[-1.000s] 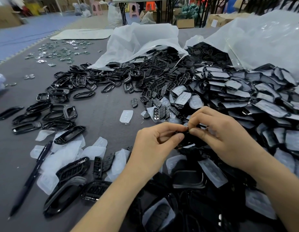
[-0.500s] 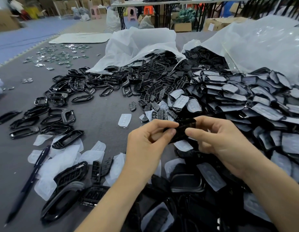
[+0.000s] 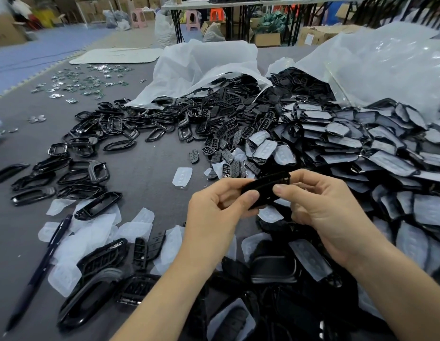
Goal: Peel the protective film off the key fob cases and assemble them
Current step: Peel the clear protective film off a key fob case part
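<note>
A black key fob case (image 3: 264, 187) is held up over the grey table (image 3: 145, 175), tilted, between both hands. My left hand (image 3: 214, 217) pinches its lower left end with thumb and fingers. My right hand (image 3: 322, 207) pinches its right side, thumb on the near face. Whether any film is on this case cannot be told. A big heap of film-covered black cases (image 3: 349, 148) lies to the right. Peeled white films (image 3: 91, 232) lie scattered on the table at the lower left.
Black frame rings (image 3: 91, 153) are spread on the left, black button pads (image 3: 228, 134) in the middle. Two white plastic bags (image 3: 204, 67) spill parts at the back. A dark pen (image 3: 39, 269) lies at the lower left. Small metal pieces (image 3: 78, 82) sit far left.
Both hands have lifted the black case up from the pile and turned it; it now shows between the fingers instead of being hidden under them.
</note>
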`<state>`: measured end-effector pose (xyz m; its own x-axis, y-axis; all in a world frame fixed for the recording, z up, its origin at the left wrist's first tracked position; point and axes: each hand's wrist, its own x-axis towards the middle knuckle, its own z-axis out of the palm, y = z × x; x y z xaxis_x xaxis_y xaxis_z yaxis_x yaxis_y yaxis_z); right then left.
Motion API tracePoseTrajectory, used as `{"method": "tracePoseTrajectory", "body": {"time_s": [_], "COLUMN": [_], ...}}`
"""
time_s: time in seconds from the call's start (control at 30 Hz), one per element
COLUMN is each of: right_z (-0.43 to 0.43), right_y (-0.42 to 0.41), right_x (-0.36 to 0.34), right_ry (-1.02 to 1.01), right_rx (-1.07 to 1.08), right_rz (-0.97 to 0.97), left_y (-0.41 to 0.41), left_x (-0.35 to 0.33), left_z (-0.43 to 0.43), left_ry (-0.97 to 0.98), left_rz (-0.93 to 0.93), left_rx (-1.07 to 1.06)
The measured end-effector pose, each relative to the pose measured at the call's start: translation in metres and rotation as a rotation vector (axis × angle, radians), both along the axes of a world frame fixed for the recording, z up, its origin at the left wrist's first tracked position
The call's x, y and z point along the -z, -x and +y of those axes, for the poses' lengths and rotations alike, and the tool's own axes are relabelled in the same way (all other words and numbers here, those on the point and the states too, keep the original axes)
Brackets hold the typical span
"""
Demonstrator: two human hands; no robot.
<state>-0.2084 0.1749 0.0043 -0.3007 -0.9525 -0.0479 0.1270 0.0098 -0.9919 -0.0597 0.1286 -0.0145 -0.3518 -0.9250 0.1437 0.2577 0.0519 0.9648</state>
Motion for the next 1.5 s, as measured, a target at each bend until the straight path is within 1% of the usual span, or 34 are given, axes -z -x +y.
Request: {"method": "tracePoseTrajectory", "body": {"time_s": [0.2,0.33,0.43,0.5,0.63,0.73,0.8,0.87,0.97,1.03,1.13,1.2,1.27,1.4,1.5], "right_z": [0.002,0.003,0.004,0.003,0.002,0.001,-0.001,-0.002,-0.001,-0.001,0.0,0.001,0.001,0.001,0.001], "right_y": [-0.002,-0.003,-0.003,-0.001,0.002,0.0,0.002,0.007,0.016,0.021,0.021,0.019,0.017,0.013,0.011], "right_x": [-0.001,-0.001,0.002,0.003,0.003,0.004,0.001,-0.004,-0.011,-0.011,-0.01,-0.009,-0.008,-0.007,-0.008], "right_ry": [0.01,0.027,0.053,0.027,-0.018,-0.033,-0.118,-0.18,-0.145,-0.108,-0.071,-0.04,0.001,0.063,0.046], "right_rx": [0.009,0.051,0.059,0.026,-0.074,0.012,0.059,0.04,-0.061,-0.091,-0.12,-0.117,-0.11,-0.129,-0.167], "right_rz": [0.02,0.055,0.125,0.149,0.195,0.245,0.179,0.032,-0.242,-0.329,-0.35,-0.295,-0.225,-0.167,-0.181], "left_y": [0.001,0.002,0.002,0.001,0.002,0.003,0.003,0.001,-0.001,-0.001,-0.001,-0.002,-0.002,-0.002,-0.002], "left_x": [-0.001,0.002,0.006,0.007,0.005,0.002,0.0,-0.001,-0.003,-0.002,-0.002,-0.003,-0.005,-0.008,-0.008], "left_z": [0.0,0.003,0.004,0.004,0.007,0.007,0.004,0.001,-0.001,-0.001,0.0,0.001,0.002,0.006,0.011], "left_ry": [0.003,0.119,0.181,0.145,-0.002,-0.085,-0.156,-0.21,-0.227,-0.235,-0.239,-0.243,-0.245,-0.247,-0.218], "left_rz": [0.007,-0.097,-0.184,-0.223,-0.211,-0.17,-0.133,-0.099,-0.082,-0.091,-0.121,-0.116,-0.093,-0.027,0.001], "left_rx": [-0.024,-0.051,-0.051,0.001,0.167,0.174,0.137,0.104,0.093,0.106,0.137,0.167,0.201,0.289,0.381]}}
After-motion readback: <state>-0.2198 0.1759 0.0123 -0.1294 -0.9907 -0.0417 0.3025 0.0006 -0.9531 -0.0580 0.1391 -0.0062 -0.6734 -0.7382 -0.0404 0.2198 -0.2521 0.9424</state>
